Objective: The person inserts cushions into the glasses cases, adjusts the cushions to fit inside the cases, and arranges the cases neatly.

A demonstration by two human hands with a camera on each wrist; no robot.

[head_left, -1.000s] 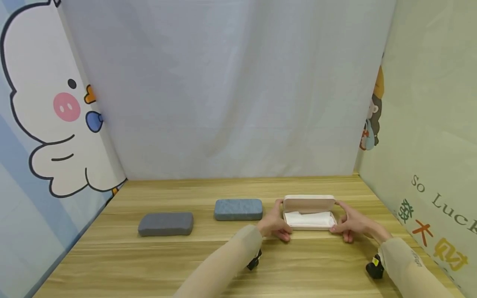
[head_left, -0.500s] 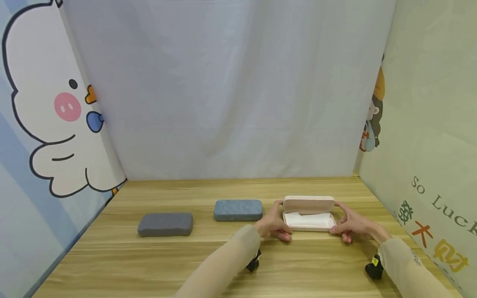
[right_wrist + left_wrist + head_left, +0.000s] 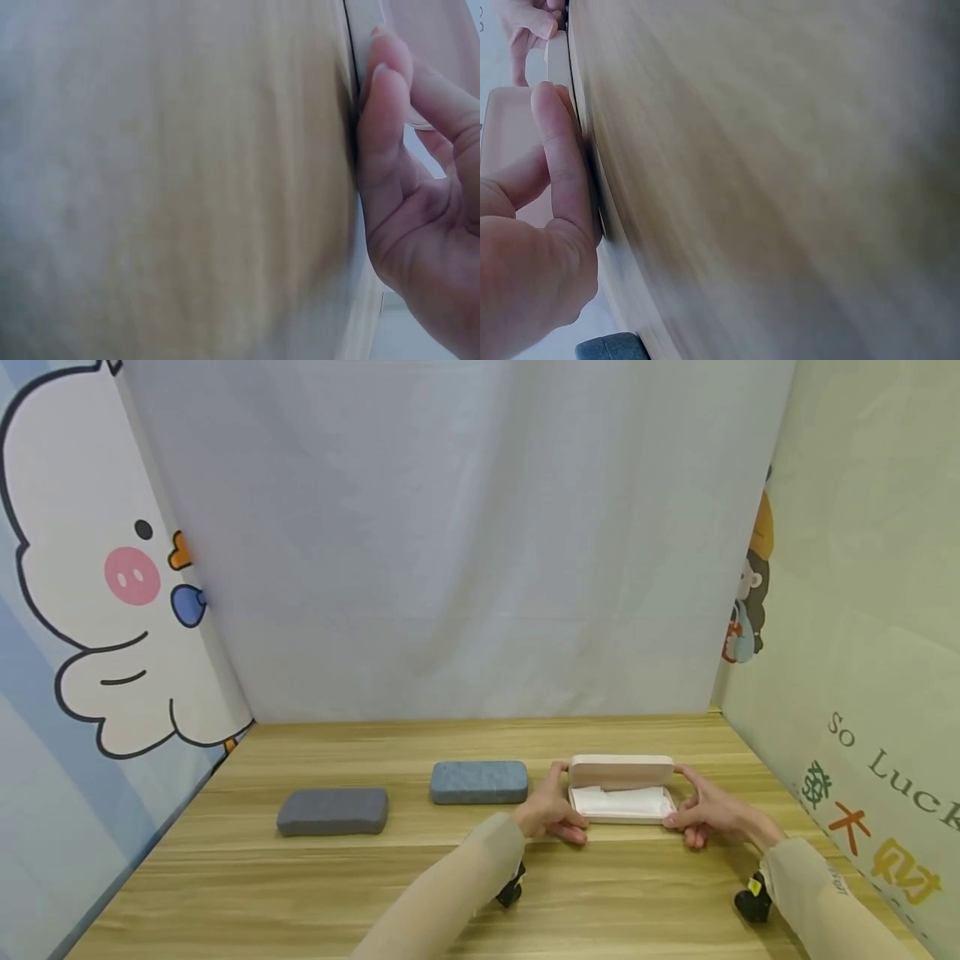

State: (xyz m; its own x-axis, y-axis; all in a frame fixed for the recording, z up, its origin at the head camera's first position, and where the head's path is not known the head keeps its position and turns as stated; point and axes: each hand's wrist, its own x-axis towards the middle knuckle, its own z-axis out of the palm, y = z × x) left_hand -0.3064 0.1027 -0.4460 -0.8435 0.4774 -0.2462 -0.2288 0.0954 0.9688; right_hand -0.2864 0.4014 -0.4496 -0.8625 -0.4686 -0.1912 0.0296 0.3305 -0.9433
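Note:
A white glasses case (image 3: 622,763) stands with its lid raised at the right of the table, its inside pale pink. Folded white cloth or paper (image 3: 622,801) lies in its base. My left hand (image 3: 550,810) grips the left end, a finger up at the lid and the thumb by the front corner. At the right end my right hand (image 3: 712,814) holds the case the same way. In the left wrist view, the left thumb (image 3: 559,142) lies along the front edge. The right wrist view shows the right fingertips (image 3: 386,97) against the case's side.
A blue glasses case (image 3: 479,782) lies closed just left of my left hand. Farther left is a closed grey glasses case (image 3: 333,812). A pale curtain (image 3: 480,543) hangs behind the wooden table (image 3: 360,902), with printed cloth walls on both sides.
The raised lid sits very slightly lower than a second ago. Both hands keep their places at the ends of the white case, and the other cases have not moved.

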